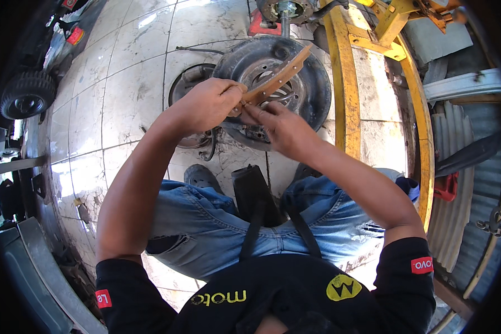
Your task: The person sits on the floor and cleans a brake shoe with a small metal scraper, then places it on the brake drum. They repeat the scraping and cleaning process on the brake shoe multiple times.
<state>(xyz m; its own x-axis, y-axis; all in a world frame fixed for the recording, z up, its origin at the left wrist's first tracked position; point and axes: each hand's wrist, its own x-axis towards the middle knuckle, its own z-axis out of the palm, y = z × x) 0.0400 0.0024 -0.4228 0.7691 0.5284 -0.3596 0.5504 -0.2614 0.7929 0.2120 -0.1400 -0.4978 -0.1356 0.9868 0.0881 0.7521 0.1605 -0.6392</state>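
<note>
Between my hands is a curved, brown brake shoe [278,79] with a row of rivets along it, its free end pointing up to the right. My left hand [210,104] is closed on its lower end. The fingers of my right hand [288,128] are pinched together at that same end, and whether they hold some small part there is hidden. Below the shoe a black steel wheel rim [312,92] lies flat on the tiles. A round brake backing plate [179,92] shows partly beside the rim, near my left hand.
A yellow steel frame [342,78] stands to the right of the rim. A hub assembly [286,10] and a red stand [263,25] are at the far side. Far left is a black tyre [28,94]. A padlock [82,210] lies on the tiled floor [122,119].
</note>
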